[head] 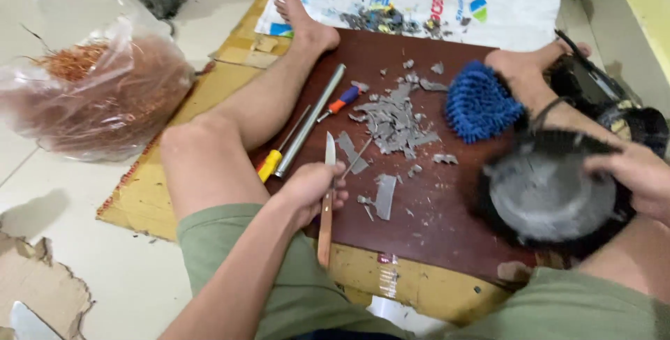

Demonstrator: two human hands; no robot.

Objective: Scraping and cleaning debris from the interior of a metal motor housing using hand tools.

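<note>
Green shorts fill the bottom of my view, with both knees spread round a dark red board that lies on flattened cardboard; my left hand sits over the near edge of that board, fingers wrapped tight on the wooden handle of a knife, whose blade points away from me; a thin metal rod seems to run through the same fist, though I cannot tell how it is pinched; my right hand is clamped over the rim of a round grey motor part, ringed in black and blurred, resting against my right thigh at the board's right side; between the hands lies a heap of grey paper-like scraps, with a blue fuzzy mitt just beyond the motor part; a steel tube, a yellow-handled screwdriver and a small orange-and-blue screwdriver lie beside my left shin; a clear bag of copper wire stands well apart on the floor to the left; as I judge it, the cut goes best with the part braced firm against the leg, the blade worked away from the holding fingers, and short strokes.
</note>
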